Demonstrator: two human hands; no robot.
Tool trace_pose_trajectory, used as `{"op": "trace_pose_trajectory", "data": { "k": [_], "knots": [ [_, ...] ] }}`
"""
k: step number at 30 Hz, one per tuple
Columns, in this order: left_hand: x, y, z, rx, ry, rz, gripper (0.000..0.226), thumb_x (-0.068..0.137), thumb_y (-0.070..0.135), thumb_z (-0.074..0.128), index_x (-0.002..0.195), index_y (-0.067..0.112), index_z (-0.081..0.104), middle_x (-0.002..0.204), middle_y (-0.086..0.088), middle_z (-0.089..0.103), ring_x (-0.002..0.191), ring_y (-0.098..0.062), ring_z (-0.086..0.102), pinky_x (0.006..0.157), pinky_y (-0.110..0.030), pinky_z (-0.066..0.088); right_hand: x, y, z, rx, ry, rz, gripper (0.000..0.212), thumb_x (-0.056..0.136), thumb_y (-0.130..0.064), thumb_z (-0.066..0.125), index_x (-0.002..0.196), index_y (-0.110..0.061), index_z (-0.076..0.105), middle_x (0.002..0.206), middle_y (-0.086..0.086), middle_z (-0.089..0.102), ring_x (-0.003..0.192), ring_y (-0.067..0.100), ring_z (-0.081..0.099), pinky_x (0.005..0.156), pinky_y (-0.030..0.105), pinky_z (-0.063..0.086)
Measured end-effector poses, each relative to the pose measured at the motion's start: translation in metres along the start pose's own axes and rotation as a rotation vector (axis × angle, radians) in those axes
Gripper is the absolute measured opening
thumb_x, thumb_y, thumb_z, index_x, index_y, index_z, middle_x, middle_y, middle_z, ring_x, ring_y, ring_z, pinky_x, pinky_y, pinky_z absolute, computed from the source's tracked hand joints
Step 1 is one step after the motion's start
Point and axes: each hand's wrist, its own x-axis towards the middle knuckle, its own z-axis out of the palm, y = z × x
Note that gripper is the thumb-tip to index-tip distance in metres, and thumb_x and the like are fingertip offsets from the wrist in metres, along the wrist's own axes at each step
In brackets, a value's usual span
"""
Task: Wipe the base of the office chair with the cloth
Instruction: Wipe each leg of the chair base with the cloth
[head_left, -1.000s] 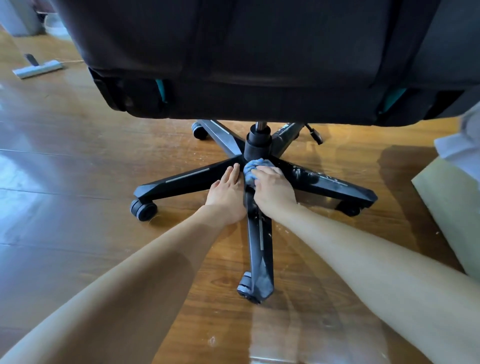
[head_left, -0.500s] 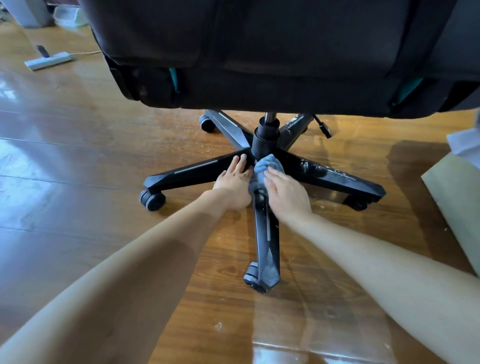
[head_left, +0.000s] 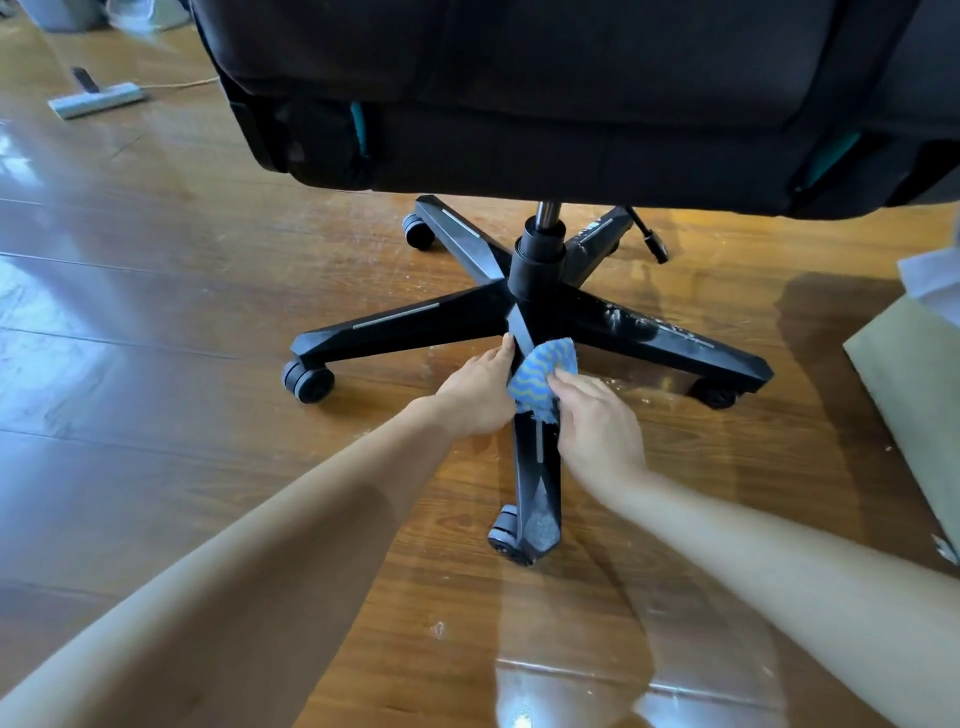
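Note:
The black five-legged chair base (head_left: 415, 322) stands on castors on the wood floor, under the dark seat (head_left: 571, 93). A blue wavy-striped cloth (head_left: 543, 376) lies over the near leg (head_left: 535, 483), just below the hub. My right hand (head_left: 597, 431) holds the cloth against that leg, fingers curled on it. My left hand (head_left: 480, 392) rests on the left side of the same leg, fingers fairly straight, touching the cloth's edge. White dust marks show on the right leg (head_left: 649, 327).
A grey floor-cleaner head (head_left: 96, 98) with a cord lies far left at the back. A pale flat board (head_left: 914, 395) lies on the floor at the right edge. The seat hangs low over the hub.
Both hands and the cloth have slid from the hub toward me, down onto the near leg. The view has shifted so the base sits further right.

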Motion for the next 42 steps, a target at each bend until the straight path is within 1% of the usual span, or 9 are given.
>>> {"op": "trace_pose_trajectory", "data": {
  "k": [4, 12, 16, 21, 26, 29, 33, 39, 42],
  "knots": [
    [-0.019, 0.002, 0.005, -0.161, 0.018, -0.005, 0.095, 0.09, 0.001, 0.046, 0.172, 0.028, 0.006, 0.173, 0.003, 0.029, 0.132, -0.028, 0.058, 0.078, -0.029, 0.052, 0.057, -0.007, -0.006, -0.013, -0.028, 0.097, 0.049, 0.098, -0.006, 0.058, 0.146, -0.011, 0.057, 0.16, 0.002, 0.045, 0.143, 0.025, 0.048, 0.117, 0.038, 0.042],
    [-0.046, 0.004, 0.011, -0.502, -0.016, -0.113, 0.076, 0.097, -0.007, 0.034, 0.165, 0.029, 0.035, 0.123, -0.007, 0.073, 0.067, -0.021, 0.055, 0.057, -0.034, 0.043, -0.009, -0.012, -0.005, 0.069, 0.045, -0.001, 0.041, 0.1, -0.003, 0.053, 0.138, -0.014, 0.065, 0.147, 0.0, 0.059, 0.135, 0.016, 0.057, 0.114, 0.03, 0.044],
    [-0.045, 0.007, 0.012, -0.586, 0.011, -0.136, 0.072, 0.102, -0.007, 0.04, 0.167, 0.023, 0.032, 0.131, -0.014, 0.072, 0.099, -0.034, 0.072, 0.08, -0.04, 0.055, -0.053, -0.014, -0.005, 0.184, 0.032, 0.048, 0.041, 0.099, -0.004, 0.058, 0.137, -0.019, 0.067, 0.146, -0.007, 0.06, 0.132, 0.005, 0.055, 0.11, 0.002, 0.027],
    [-0.054, 0.003, 0.016, -0.776, 0.016, -0.205, 0.073, 0.088, -0.018, 0.036, 0.153, 0.011, 0.055, 0.104, -0.009, 0.07, 0.092, -0.012, 0.067, 0.061, -0.02, 0.048, 0.019, -0.015, -0.012, 0.151, 0.041, 0.14, 0.038, 0.1, -0.007, 0.053, 0.131, -0.019, 0.071, 0.138, -0.002, 0.067, 0.127, 0.017, 0.063, 0.111, 0.027, 0.045],
    [-0.067, -0.002, 0.027, -1.016, 0.053, -0.265, 0.068, 0.083, -0.017, 0.041, 0.141, 0.006, 0.066, 0.129, -0.015, 0.072, 0.132, -0.018, 0.063, 0.096, -0.028, 0.051, 0.038, -0.019, -0.023, 0.125, -0.02, 0.162, 0.037, 0.102, -0.011, 0.052, 0.134, -0.017, 0.069, 0.143, -0.001, 0.064, 0.132, 0.021, 0.059, 0.109, 0.03, 0.046],
    [-0.068, -0.002, 0.025, -1.031, 0.07, -0.254, 0.066, 0.083, -0.019, 0.042, 0.14, 0.004, 0.066, 0.134, -0.025, 0.07, 0.117, -0.022, 0.066, 0.086, -0.033, 0.051, -0.032, -0.028, -0.008, 0.245, 0.04, 0.178, 0.038, 0.104, -0.013, 0.055, 0.14, -0.018, 0.064, 0.15, -0.007, 0.056, 0.139, 0.008, 0.051, 0.116, 0.018, 0.033],
    [-0.069, -0.008, 0.027, -1.046, 0.045, -0.246, 0.068, 0.084, -0.013, 0.041, 0.141, 0.012, 0.068, 0.142, -0.016, 0.066, 0.135, -0.025, 0.061, 0.113, -0.04, 0.05, -0.102, -0.032, 0.0, 0.37, -0.007, 0.173, 0.039, 0.106, -0.022, 0.054, 0.145, -0.028, 0.057, 0.155, -0.025, 0.042, 0.137, -0.019, 0.033, 0.109, -0.001, 0.021],
    [-0.068, -0.013, 0.042, -1.164, 0.065, -0.266, 0.059, 0.087, -0.005, 0.041, 0.136, 0.012, 0.069, 0.145, -0.006, 0.065, 0.131, -0.018, 0.062, 0.097, -0.029, 0.058, -0.022, -0.037, 0.002, 0.322, 0.061, 0.322, 0.036, 0.107, -0.028, 0.05, 0.137, -0.016, 0.066, 0.148, -0.004, 0.059, 0.139, 0.012, 0.051, 0.115, 0.024, 0.036],
    [-0.073, -0.013, 0.042, -1.199, 0.001, -0.26, 0.063, 0.087, -0.002, 0.042, 0.144, 0.015, 0.065, 0.141, -0.004, 0.068, 0.13, -0.017, 0.064, 0.105, -0.033, 0.054, 0.02, -0.033, -0.001, 0.313, 0.137, 0.439, 0.027, 0.105, -0.026, 0.052, 0.118, -0.016, 0.073, 0.116, 0.003, 0.075, 0.11, 0.026, 0.067, 0.091, 0.036, 0.052]
  ]
}}
